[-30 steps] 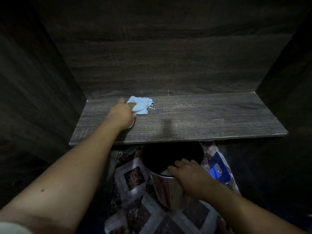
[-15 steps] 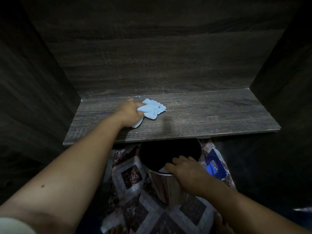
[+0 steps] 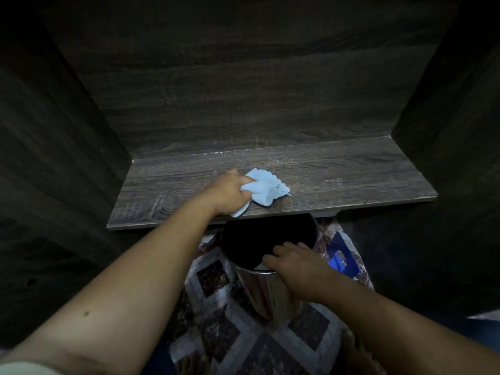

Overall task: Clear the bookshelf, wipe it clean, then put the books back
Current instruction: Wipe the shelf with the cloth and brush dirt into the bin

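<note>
Wiping the cleared dark wood-grain shelf board (image 3: 351, 182), the left hand (image 3: 230, 193) clenches a crumpled light-blue cloth (image 3: 267, 189) near its front edge, the right hand (image 3: 295, 266) grasps a shiny cylindrical metal bin (image 3: 259, 290) by the rim below — books out of view, wiping apparently unfinished.

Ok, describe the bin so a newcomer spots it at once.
Find the dark wooden shelf. Below its front edge, on the patterned floor, stands a shiny metal bin with a black inside, the right hand gripping its rim. Nothing else there is round or reflective.
</note>
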The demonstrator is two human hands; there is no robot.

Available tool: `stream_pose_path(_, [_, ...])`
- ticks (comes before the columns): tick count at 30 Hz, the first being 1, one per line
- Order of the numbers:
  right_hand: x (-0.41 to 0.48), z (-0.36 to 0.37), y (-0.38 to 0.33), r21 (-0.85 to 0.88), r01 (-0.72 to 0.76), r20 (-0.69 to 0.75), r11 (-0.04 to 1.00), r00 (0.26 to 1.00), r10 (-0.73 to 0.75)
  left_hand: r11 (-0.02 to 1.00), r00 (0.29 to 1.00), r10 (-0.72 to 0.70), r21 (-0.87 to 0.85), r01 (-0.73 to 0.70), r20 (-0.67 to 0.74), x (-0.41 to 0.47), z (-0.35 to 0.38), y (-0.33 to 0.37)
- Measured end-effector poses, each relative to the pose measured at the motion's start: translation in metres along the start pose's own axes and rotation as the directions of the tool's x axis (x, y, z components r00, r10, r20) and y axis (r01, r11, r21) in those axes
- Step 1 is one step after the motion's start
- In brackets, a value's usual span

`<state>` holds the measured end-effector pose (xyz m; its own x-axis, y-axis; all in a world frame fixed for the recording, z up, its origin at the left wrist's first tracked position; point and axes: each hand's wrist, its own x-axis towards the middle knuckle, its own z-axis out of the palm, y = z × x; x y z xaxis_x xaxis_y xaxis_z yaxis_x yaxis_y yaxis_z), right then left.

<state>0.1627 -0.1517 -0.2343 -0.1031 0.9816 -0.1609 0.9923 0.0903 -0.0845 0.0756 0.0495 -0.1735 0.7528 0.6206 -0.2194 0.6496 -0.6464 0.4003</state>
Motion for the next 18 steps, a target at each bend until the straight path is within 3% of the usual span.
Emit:
stream_pose_path(11, [-0.009, -0.01, -0.012, -0.023, 0.004, 0.04, 1.0, 0.999, -0.003, 0.997, 0.997, 0.063, -0.038, -0.061, 0.054, -0.022, 0.013, 0.016])
stream_pose_path(14, [-0.013, -0.01, -0.017, -0.009, 0.063, -0.005, 0.998, 0.998, -0.063, 0.996, 0.995, 0.066, -0.06, -0.061, 0.072, -0.034, 0.016, 0.02])
stream_pose_path(18, [-0.017, 0.0, -0.019, -0.092, 0.093, -0.024, 0.991, 0.995, -0.096, 0.976, 0.987, 0.095, -0.207, -0.067, 0.13, -0.056, 0.017, 0.021])
